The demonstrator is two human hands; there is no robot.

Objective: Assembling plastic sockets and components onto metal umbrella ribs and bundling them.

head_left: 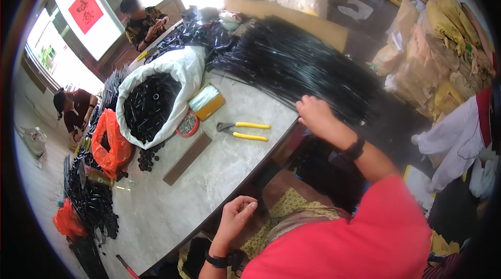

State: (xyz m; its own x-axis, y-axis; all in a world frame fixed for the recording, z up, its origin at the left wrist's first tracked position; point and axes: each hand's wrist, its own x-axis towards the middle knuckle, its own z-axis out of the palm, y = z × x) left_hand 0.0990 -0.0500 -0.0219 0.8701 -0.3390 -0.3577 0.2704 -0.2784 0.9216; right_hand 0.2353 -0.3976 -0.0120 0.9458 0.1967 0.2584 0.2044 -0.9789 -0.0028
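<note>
My right hand [317, 115] is at the table edge, beside the near side of a large pile of thin black rods [292, 60]. Its fingers are curled closed, and whatever they hold is hidden. My left hand [237, 217] is held in front of the table edge, above my lap. Its fingers and thumb are pinched together, and I cannot make out anything between them. Yellow-handled pliers [242, 130] lie on the grey table [209, 195] between the hands and a white sack [193, 65] of black tubular parts [151, 104].
Near the sack are a yellow box [209, 109], a red dish of small metal pieces [187, 123] and a brown bar [188, 159]. An orange bag [112, 143] and black parts [96, 195] line the left side. Two people [141, 23] sit across the table. Brown sacks [417, 65] pile up right.
</note>
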